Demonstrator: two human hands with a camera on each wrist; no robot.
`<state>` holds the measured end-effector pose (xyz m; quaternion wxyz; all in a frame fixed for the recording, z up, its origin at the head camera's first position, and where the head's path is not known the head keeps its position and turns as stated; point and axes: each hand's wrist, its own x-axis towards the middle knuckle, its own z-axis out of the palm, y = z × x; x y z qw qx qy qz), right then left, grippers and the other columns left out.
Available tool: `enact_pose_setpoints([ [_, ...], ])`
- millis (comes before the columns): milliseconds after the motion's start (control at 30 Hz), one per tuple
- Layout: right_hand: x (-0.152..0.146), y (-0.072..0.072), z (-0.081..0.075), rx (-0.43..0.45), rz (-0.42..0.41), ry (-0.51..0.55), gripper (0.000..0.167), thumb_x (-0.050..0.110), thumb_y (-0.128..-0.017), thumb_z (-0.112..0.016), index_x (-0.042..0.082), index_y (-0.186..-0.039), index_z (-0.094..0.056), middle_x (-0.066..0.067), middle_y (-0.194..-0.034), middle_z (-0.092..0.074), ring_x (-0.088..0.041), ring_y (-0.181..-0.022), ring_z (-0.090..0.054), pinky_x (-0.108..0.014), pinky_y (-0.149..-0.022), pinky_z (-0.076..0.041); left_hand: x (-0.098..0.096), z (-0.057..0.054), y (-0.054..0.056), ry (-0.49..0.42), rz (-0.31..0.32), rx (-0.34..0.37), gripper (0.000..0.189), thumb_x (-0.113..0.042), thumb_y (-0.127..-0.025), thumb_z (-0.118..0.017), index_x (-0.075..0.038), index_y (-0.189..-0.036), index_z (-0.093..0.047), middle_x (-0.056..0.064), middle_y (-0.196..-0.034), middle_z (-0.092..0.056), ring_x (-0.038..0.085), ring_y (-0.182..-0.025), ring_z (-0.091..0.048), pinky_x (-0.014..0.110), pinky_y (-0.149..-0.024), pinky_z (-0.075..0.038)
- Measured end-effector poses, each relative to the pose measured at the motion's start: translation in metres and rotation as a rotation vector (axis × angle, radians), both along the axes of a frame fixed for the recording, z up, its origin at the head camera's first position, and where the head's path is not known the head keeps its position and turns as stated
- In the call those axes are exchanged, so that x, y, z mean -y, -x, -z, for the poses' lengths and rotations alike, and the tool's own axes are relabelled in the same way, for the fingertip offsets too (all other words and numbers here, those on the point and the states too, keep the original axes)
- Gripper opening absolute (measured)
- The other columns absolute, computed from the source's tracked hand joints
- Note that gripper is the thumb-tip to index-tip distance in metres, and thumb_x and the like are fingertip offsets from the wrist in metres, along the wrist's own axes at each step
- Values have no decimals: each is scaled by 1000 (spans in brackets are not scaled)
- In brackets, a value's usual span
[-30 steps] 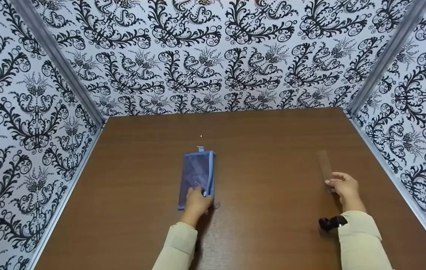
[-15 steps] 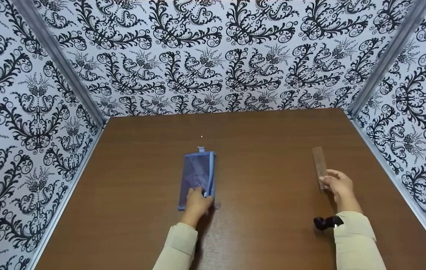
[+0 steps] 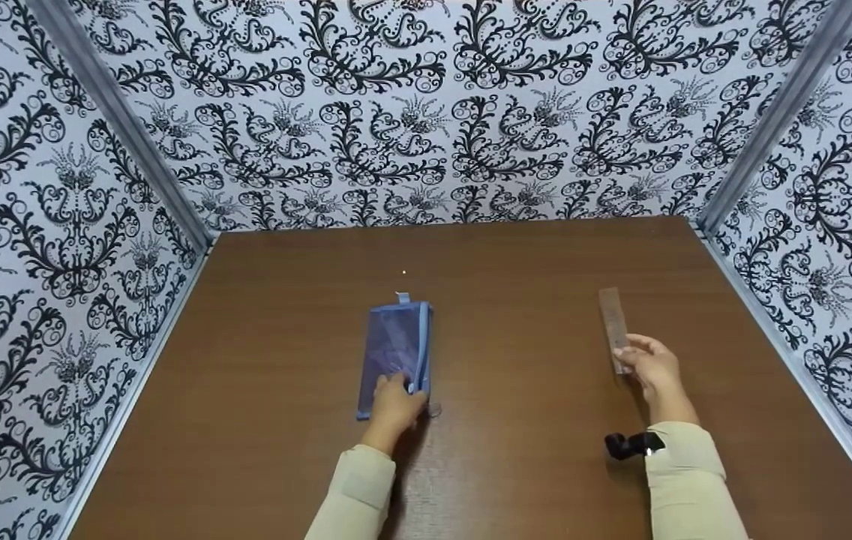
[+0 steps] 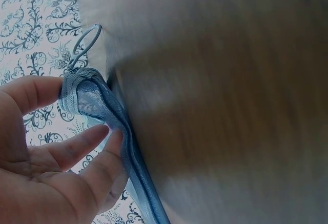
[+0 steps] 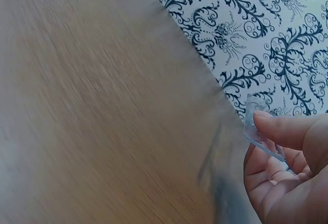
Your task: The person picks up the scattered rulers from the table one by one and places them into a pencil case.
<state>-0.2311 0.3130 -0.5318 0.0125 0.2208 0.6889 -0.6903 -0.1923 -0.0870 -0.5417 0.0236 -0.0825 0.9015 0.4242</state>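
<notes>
A blue mesh zip pouch (image 3: 394,334) lies flat on the brown table, left of centre in the head view. My left hand (image 3: 396,409) grips its near end between thumb and fingers. In the left wrist view, the pouch's zip edge (image 4: 138,167) runs past the fingertips, and a thin loop (image 4: 88,42) sticks out from its corner. To the right, a clear plastic ruler (image 3: 610,315) points away from me. My right hand (image 3: 655,371) pinches its near end with the thumb on top. The right wrist view shows the ruler's see-through end (image 5: 252,126) between thumb and fingers.
The brown wooden table (image 3: 516,300) spreads between and around both hands. Walls with black-and-white scroll pattern (image 3: 426,127) enclose its back and sides, with grey metal posts (image 3: 778,112) in the corners. A black device (image 3: 625,446) sits at the right sleeve.
My right hand has moved left with the ruler, closer to the pouch. The left hand and the pouch have stayed in place.
</notes>
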Motion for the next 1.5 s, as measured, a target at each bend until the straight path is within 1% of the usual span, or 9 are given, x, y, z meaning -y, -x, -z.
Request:
enact_pose_setpoints([
  [133, 7, 1, 0, 2, -13, 7, 47, 1, -88, -65, 1, -132, -47, 11, -79, -60, -4, -67, -57, -19, -62, -46, 0, 0, 0, -6, -3, 3, 51, -15, -78, -68, 9, -123, -58, 25, -116, -49, 43, -113, -51, 50, -94, -44],
  [267, 14, 2, 1, 0, -28, 6, 50, 1, -88, -65, 0, -134, -45, 10, -80, -60, -4, -68, -57, -19, -62, -47, 0, 1, 0, -8, -3, -5, 52, -14, -78, -68, 9, -124, -57, 26, -116, -49, 43, -112, -51, 49, -94, -45],
  [433, 24, 6, 2, -13, -31, 15, 48, -1, -87, -66, -1, -131, -47, 8, -80, -62, -5, -68, -58, -19, -62, -47, -1, 1, 1, -5, -7, -2, 53, -15, -78, -68, 8, -125, -57, 25, -117, -49, 42, -111, -52, 49, -93, -45],
  [567, 33, 9, 3, -23, -37, 28, 48, -3, -86, -65, -3, -131, -47, 7, -81, -61, -4, -69, -59, -18, -63, -48, -1, 1, 1, -5, -6, 1, 53, -15, -79, -68, 7, -125, -57, 26, -117, -49, 41, -111, -52, 49, -92, -46],
  [833, 52, 12, 5, -34, -73, 8, 51, -2, -87, -66, -5, -133, -45, 3, -86, -62, -4, -68, -57, -18, -61, -46, -1, -1, 0, 14, 7, 0, 47, -15, -81, -68, 7, -122, -59, 24, -116, -50, 41, -112, -50, 50, -94, -44],
  [1067, 65, 15, 5, -33, -75, 5, 48, -4, -86, -64, -6, -131, -47, 3, -84, -58, -6, -69, -57, -20, -62, -47, -1, -1, 0, 20, 2, -4, 48, -15, -80, -68, 7, -122, -59, 23, -114, -51, 41, -110, -52, 50, -93, -44],
  [1300, 74, 19, 4, -40, -85, 22, 47, -8, -85, -63, -8, -129, -48, 2, -82, -58, -6, -68, -57, -19, -61, -48, -1, -1, 0, 4, 0, -5, 48, -15, -80, -68, 6, -122, -59, 24, -114, -51, 41, -111, -52, 51, -94, -44],
  [1500, 83, 21, 4, -34, -101, 22, 46, -7, -84, -64, -8, -128, -49, 0, -84, -58, -7, -71, -58, -20, -63, -48, -1, -1, -1, 4, 5, -3, 47, -15, -81, -69, 6, -122, -60, 23, -114, -50, 41, -111, -51, 51, -94, -44],
])
